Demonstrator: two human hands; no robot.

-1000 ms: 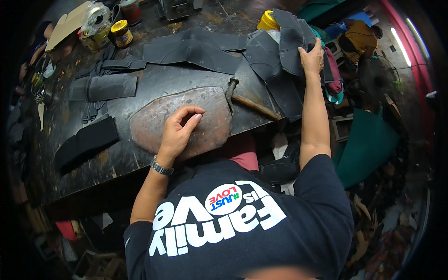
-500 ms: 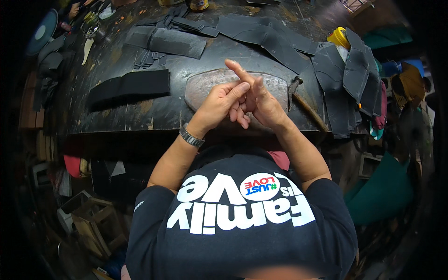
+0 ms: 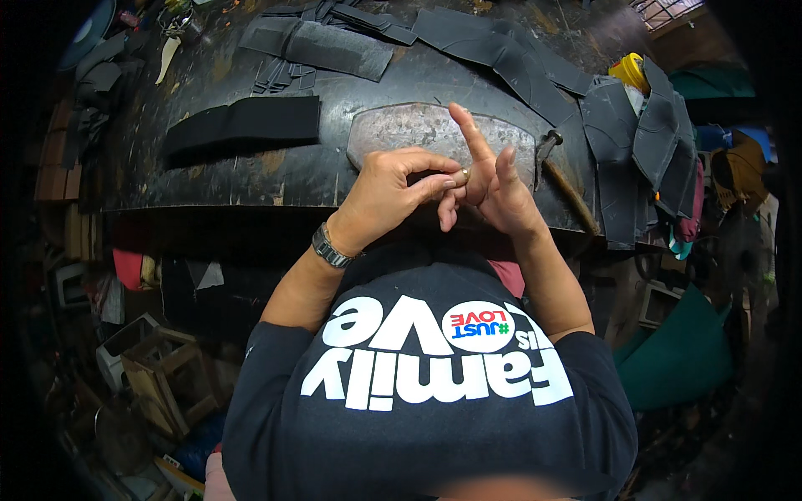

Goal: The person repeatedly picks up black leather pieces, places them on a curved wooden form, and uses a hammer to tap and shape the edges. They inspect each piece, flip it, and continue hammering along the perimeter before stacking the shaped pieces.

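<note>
Left bare hand (image 3: pixel 393 190): fingers closed, pinching a finger of the right bare hand (image 3: pixel 501 199); right: index finger and thumb spread, remaining fingers curled; worn grey-brown flat slab (image 3: pixel 401 125): upper centre, partly behind hands; changed since one second earlier: right hand off the black flat-cut panels (image 3: pixel 656 134), upper right

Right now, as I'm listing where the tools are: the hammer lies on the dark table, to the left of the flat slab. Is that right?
Not quite: the hammer lies to the right of the flat slab, as the head view shows. It is on the dark table.
</note>
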